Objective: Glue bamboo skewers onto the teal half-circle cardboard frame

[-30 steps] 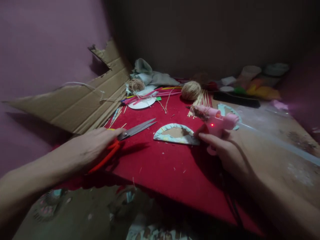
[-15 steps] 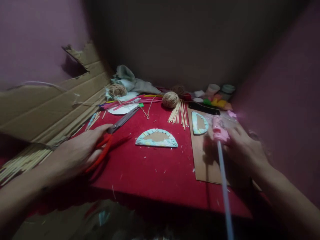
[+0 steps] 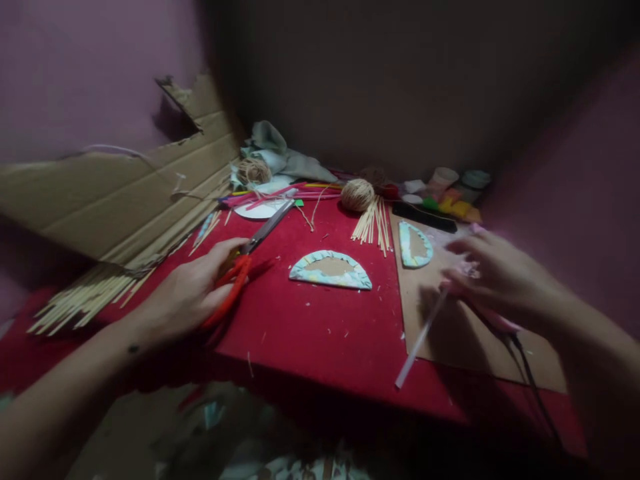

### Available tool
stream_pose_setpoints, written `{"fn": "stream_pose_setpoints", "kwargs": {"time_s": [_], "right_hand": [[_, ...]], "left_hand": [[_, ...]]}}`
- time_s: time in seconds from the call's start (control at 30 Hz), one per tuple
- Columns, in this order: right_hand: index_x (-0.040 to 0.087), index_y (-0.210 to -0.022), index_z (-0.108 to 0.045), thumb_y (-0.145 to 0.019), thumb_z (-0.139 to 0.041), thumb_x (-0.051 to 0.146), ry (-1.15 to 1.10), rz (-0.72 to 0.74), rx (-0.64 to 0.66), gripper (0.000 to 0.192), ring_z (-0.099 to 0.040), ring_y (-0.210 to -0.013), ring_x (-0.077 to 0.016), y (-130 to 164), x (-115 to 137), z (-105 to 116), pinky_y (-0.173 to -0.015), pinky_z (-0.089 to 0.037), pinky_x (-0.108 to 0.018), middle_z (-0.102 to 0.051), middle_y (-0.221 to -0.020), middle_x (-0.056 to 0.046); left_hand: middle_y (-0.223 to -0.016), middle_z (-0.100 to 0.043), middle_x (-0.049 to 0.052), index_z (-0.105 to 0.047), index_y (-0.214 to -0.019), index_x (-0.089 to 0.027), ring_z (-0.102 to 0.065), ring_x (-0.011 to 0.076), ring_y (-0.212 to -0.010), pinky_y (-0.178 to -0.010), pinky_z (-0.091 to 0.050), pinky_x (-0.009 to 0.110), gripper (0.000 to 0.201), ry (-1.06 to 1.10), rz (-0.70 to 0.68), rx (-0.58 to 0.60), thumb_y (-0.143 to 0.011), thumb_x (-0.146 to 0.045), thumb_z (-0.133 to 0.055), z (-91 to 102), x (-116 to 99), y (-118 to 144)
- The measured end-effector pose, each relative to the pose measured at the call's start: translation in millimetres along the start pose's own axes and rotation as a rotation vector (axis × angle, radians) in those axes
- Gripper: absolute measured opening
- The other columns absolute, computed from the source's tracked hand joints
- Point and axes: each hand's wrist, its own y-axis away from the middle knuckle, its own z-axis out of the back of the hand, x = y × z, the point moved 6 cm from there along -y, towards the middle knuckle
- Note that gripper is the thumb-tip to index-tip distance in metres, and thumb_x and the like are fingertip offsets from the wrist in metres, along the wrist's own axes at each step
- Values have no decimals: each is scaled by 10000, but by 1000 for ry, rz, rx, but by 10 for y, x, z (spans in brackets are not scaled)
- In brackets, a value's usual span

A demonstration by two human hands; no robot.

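A torn cardboard sheet (image 3: 125, 200) leans against the wall on the left, with a bundle of thin sticks (image 3: 85, 300) lying below it. At the back of the red tabletop (image 3: 320, 333) sit a twine ball (image 3: 357, 195), a fan of sticks (image 3: 373, 223) and a grey cloth (image 3: 280, 157). A half-round wrapped piece (image 3: 331, 270) lies mid-tabletop, and a second one (image 3: 414, 244) rests on a brown board (image 3: 460, 340).

Two half-moon cardboard pieces on show — one (image 3: 331, 270) at the middle of the red mat (image 3: 320, 333), the other (image 3: 414, 244) just off its right edge on the brown board (image 3: 470, 347). Two twine balls — one (image 3: 357, 195) at the mat's far edge, one (image 3: 253, 171) at its far-left corner. One pair of scissors (image 3: 250, 253) on the mat's left. One glue stick (image 3: 419, 339), near-right corner. Two stick bundles: far edge (image 3: 373, 223) and off the left side (image 3: 85, 300).
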Motion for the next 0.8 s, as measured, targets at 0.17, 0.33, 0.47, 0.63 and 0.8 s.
{"fn": "stream_pose_setpoints", "kwargs": {"time_s": [0.17, 0.33, 0.47, 0.63, 0.8], "right_hand": [[142, -1420, -442, -789, -645, 371, -231, 353, 237, 701, -548, -1130, -313, -402, 1213, -468, -955, -481, -447, -557, -1268, -180], [101, -1453, -387, -795, -573, 302, -196, 332, 198, 713, -563, -1071, -366, -583, 1462, -676, -907, -489, -524, -581, -1184, -216], [104, -1442, -388, -744, -582, 260, -220, 320, 146, 741, -584, -1016, -331, -577, 1452, -614, -877, -521, -474, -568, -1126, -195], [92, -1481, -307, -715, -608, 275, -311, 281, 6, 844, -589, -1042, -323, -513, 1474, -409, -877, -530, -468, -520, -1240, -222], [119, -1480, -307, -713, -618, 224, -381, 409, -93, 835, -565, -1099, -317, -370, 1567, -198, -911, -516, -471, -524, -1252, -205]], "left_hand": [[-1013, -665, 57, -446, -1385, -178, -625, 212, -860, -795, -490, 324, 679, 126, 29, -45, -839, -574, -529, -6, 16, 25], [-1091, -643, 72, -479, -1354, -220, -619, 237, -918, -792, -527, 339, 666, 346, 64, -38, -782, -528, -622, -32, 49, 34], [-1037, -630, 68, -448, -1330, -217, -631, 164, -784, -645, -549, 270, 675, 825, 221, 41, -714, -325, -704, -139, -17, -27], [-843, -642, 25, -513, -1212, -181, -609, 118, -620, -500, -487, 190, 580, 959, 222, 74, -682, -228, -745, -159, -181, -206], [-647, -597, -13, -592, -1129, -211, -581, 136, -498, -438, -469, 226, 448, 1149, 164, 193, -710, -269, -742, -216, -364, -236]]}}
